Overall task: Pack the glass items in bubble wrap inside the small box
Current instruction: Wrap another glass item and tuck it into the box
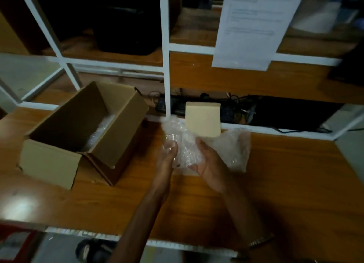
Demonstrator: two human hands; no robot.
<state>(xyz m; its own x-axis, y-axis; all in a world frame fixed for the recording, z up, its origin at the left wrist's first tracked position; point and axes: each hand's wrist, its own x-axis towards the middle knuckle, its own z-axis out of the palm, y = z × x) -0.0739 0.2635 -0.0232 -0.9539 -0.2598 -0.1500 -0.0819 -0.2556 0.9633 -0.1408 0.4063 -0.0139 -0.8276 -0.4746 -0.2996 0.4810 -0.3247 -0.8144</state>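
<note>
A clear glass sits partly rolled in a sheet of bubble wrap above the wooden table. My left hand grips the glass end of the bundle. My right hand holds the wrap from the right side, fingers curled under it. More bubble wrap lies on the table just right of my hands. An open brown cardboard box stands to the left, with a bubble-wrapped bundle inside it.
A small beige box stands just behind the hands. White shelf posts rise behind the table, with a paper sheet hanging at upper right. Dark cables and devices lie under the shelf. A shoe shows below the table edge.
</note>
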